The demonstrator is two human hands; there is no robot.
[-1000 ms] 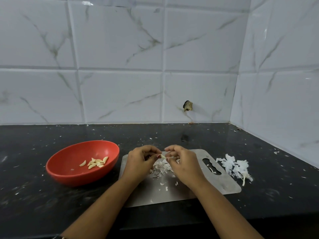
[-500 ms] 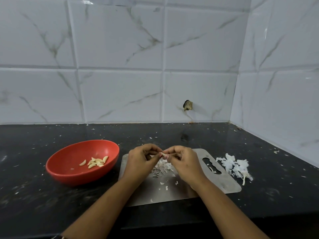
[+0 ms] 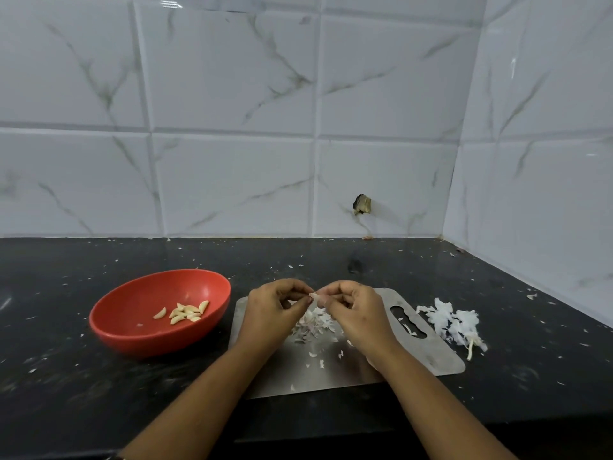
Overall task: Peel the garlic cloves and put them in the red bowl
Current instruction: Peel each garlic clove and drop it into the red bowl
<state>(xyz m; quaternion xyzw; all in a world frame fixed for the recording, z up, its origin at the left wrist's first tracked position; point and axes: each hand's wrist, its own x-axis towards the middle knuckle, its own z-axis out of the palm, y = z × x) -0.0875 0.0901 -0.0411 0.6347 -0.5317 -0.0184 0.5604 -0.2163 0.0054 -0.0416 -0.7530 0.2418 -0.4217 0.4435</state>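
Both the left hand and the right hand pinch one garlic clove between them above the skin pile, likely so peelings fall there, with the red bowl just beyond the left hand for drops.

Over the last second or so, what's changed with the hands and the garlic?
Very little. Both hands drew closer, until the left hand and right hand pinch the same garlic clove above the steel board, fingertips nearly meeting; a second ago there was a small gap. Nothing was let go. The red bowl with its peeled cloves, the pile of skins and the scraps on the board stayed put.
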